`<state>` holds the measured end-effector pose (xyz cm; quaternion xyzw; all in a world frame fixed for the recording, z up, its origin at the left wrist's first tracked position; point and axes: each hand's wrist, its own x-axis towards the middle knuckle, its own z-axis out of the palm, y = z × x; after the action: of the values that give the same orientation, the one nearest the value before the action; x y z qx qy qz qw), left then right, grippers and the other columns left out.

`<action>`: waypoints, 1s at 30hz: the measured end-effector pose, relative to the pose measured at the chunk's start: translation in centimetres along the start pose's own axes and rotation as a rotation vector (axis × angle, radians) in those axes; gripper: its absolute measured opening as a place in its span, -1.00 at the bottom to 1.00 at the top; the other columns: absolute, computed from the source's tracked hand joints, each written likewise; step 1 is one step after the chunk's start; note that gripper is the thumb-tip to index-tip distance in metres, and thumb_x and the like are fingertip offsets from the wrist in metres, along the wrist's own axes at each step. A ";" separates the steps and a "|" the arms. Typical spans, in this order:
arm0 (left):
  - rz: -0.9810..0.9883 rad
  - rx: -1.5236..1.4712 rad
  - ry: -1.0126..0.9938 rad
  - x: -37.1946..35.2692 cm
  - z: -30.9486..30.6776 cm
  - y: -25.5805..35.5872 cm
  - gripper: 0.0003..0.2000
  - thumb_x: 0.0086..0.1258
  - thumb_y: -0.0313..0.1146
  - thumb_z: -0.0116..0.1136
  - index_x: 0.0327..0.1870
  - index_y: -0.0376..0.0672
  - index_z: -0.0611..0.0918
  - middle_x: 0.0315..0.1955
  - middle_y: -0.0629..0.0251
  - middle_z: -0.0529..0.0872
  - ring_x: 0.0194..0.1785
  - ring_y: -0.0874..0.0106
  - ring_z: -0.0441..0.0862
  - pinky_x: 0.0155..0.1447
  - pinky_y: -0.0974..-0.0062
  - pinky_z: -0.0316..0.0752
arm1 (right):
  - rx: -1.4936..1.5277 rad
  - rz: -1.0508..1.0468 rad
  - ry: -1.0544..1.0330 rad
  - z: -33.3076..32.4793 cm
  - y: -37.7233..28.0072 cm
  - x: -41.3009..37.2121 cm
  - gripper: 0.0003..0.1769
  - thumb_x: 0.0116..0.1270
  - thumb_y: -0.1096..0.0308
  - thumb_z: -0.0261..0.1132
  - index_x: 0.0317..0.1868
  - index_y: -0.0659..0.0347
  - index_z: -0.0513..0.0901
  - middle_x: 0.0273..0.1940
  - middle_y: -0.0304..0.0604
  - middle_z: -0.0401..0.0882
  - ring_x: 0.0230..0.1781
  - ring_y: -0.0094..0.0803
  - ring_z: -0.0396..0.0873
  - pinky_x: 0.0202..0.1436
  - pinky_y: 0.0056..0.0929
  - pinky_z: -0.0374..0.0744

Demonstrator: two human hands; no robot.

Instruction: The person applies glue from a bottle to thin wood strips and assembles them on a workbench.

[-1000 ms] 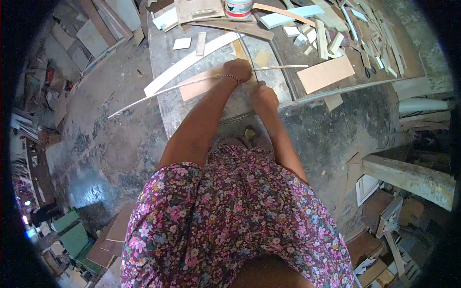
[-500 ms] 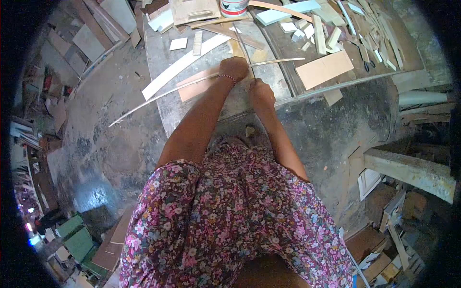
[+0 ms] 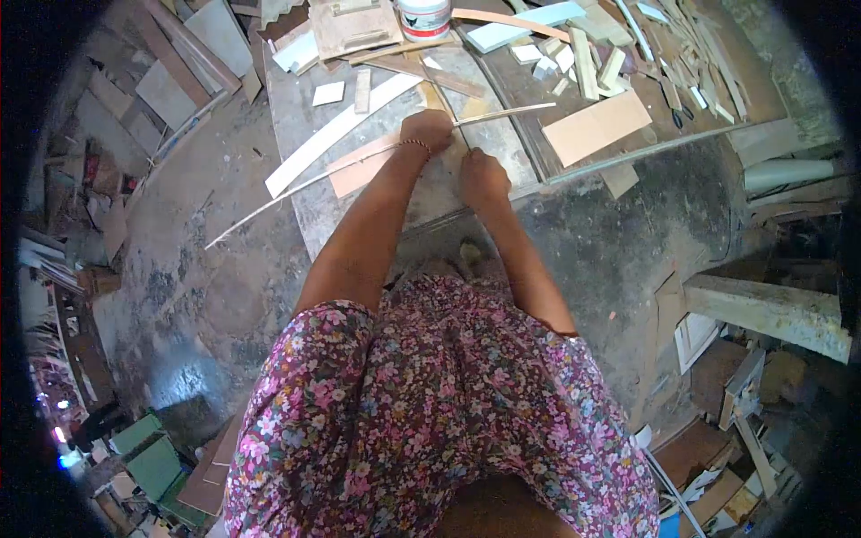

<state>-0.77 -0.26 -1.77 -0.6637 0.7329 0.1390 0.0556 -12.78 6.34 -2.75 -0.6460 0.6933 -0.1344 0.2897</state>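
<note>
My left hand (image 3: 429,131), with a bracelet at the wrist, is closed round a long thin wooden strip (image 3: 507,113), which runs from the lower left to the right across the table. Close by on the right, my right hand (image 3: 484,177) is closed around the near end of a thin dark stick (image 3: 441,92) that crosses the strip between my hands. A pinkish board (image 3: 354,182) lies under the strip, beside my left forearm. The long white curved strip (image 3: 345,132) is on the table further left.
Behind my hands stands a white and red bucket (image 3: 425,18) among wood offcuts. A peach board (image 3: 597,127) and dark-handled scissors (image 3: 677,108) lie at the right of the table (image 3: 314,215). A concrete beam (image 3: 767,309) is at the lower right.
My left hand has shifted slightly left and down, and the wooden strip has moved with it. My right hand is slightly lower. The whole view has shifted a little.
</note>
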 end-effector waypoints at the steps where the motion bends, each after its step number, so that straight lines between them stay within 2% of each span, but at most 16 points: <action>1: 0.024 0.005 0.008 0.3 0.2 -0.4 -0.77 0.01 -0.24 0.03 -0.38 -0.17 0.59 -0.34 0.18 0.60 -0.22 0.26 0.55 -0.20 0.36 0.46 | -0.005 -0.009 0.023 0.3 -0.3 -0.1 -0.68 0.18 0.23 -0.12 -0.34 0.30 0.45 -0.40 0.17 0.50 -0.30 0.06 0.48 -0.23 -0.11 0.44; 3: 0.048 -0.016 -0.009 0.6 0.0 -0.2 -0.77 0.00 -0.24 0.04 -0.38 -0.17 0.59 -0.34 0.17 0.60 -0.22 0.25 0.55 -0.20 0.35 0.46 | -0.027 -0.024 0.072 0.4 -0.7 -0.2 -0.69 0.17 0.22 -0.11 -0.34 0.28 0.45 -0.38 0.15 0.50 -0.30 0.04 0.48 -0.22 -0.12 0.44; 6: 0.019 -0.040 -0.108 -0.2 -0.8 0.1 -0.76 0.01 -0.24 0.05 -0.37 -0.18 0.59 -0.35 0.16 0.60 -0.21 0.24 0.54 -0.19 0.35 0.46 | -0.142 -0.098 -0.045 0.5 -0.3 0.3 -0.71 0.17 0.21 -0.11 -0.33 0.21 0.46 -0.37 0.13 0.50 -0.30 0.01 0.49 -0.21 -0.10 0.44; 9: 0.010 -0.033 -0.117 0.7 -0.5 0.0 -0.76 0.01 -0.23 0.06 -0.37 -0.19 0.58 -0.35 0.15 0.60 -0.21 0.24 0.54 -0.19 0.36 0.46 | -0.114 -0.169 0.182 0.2 -0.2 -1.0 -0.75 0.16 0.25 -0.07 -0.41 0.23 0.47 -0.49 0.05 0.53 -0.45 -0.11 0.55 -0.36 -0.20 0.51; 12: 0.033 -0.014 -0.052 0.8 -0.2 -0.3 -0.75 0.01 -0.22 0.07 -0.37 -0.20 0.58 -0.33 0.15 0.59 -0.21 0.25 0.54 -0.19 0.37 0.46 | -0.131 -0.045 0.052 -0.1 -0.5 -1.0 -0.80 0.12 0.30 -0.02 -0.42 0.23 0.48 -0.49 0.07 0.53 -0.43 -0.13 0.55 -0.37 -0.23 0.52; 15: 0.025 0.019 -0.088 1.5 0.2 -0.6 -0.73 0.01 -0.20 0.07 -0.36 -0.20 0.58 -0.32 0.14 0.59 -0.21 0.25 0.54 -0.20 0.37 0.46 | -0.089 -0.118 0.032 -0.7 -0.9 -0.8 -0.80 0.11 0.31 -0.01 -0.41 0.25 0.48 -0.48 0.06 0.53 -0.41 -0.11 0.55 -0.36 -0.24 0.52; 18: 0.053 -0.014 -0.050 1.1 -0.2 -0.6 -0.73 0.01 -0.18 0.08 -0.37 -0.19 0.58 -0.32 0.15 0.59 -0.22 0.25 0.54 -0.21 0.37 0.47 | -0.105 -0.082 -0.029 -1.0 -1.3 -0.5 -0.74 0.14 0.30 -0.07 -0.35 0.31 0.47 -0.37 0.15 0.50 -0.28 -0.03 0.50 -0.23 -0.18 0.47; 21: 0.067 0.004 -0.055 1.5 0.3 -0.9 -0.72 0.00 -0.17 0.08 -0.37 -0.18 0.59 -0.31 0.15 0.59 -0.22 0.24 0.55 -0.21 0.36 0.47 | -0.234 -0.267 -0.036 -2.0 -1.5 -1.2 -0.74 0.14 0.30 -0.04 -0.33 0.32 0.46 -0.37 0.14 0.51 -0.29 -0.06 0.51 -0.27 -0.18 0.49; 23: 0.066 0.008 -0.081 1.5 0.2 -0.8 -0.71 0.00 -0.16 0.09 -0.37 -0.18 0.59 -0.32 0.15 0.59 -0.23 0.24 0.55 -0.21 0.35 0.47 | -0.167 -0.192 0.013 0.5 0.4 0.3 -0.73 0.15 0.28 -0.03 -0.32 0.34 0.43 -0.40 0.13 0.51 -0.34 -0.03 0.51 -0.31 -0.17 0.48; 27: 0.041 -0.019 -0.092 2.0 0.6 -1.1 -0.71 0.00 -0.16 0.09 -0.37 -0.19 0.59 -0.33 0.15 0.59 -0.24 0.25 0.55 -0.21 0.35 0.46 | -0.003 -0.143 0.026 -1.5 -0.1 -1.6 -0.69 0.16 0.25 -0.04 -0.27 0.38 0.37 -0.39 0.15 0.50 -0.35 0.02 0.50 -0.34 -0.11 0.45; 30: 0.069 -0.013 -0.108 1.3 -0.2 -0.8 -0.73 0.00 -0.19 0.08 -0.38 -0.20 0.59 -0.35 0.15 0.60 -0.24 0.25 0.55 -0.22 0.36 0.47 | -0.055 -0.110 0.043 -2.3 0.0 -2.9 -0.72 0.16 0.24 -0.02 -0.35 0.35 0.39 -0.46 0.11 0.50 -0.41 -0.03 0.51 -0.40 -0.14 0.46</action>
<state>-0.14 -1.62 -1.98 -0.6300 0.7502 0.1813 0.0861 -14.11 8.77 -0.22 -0.6877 0.6663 -0.1447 0.2492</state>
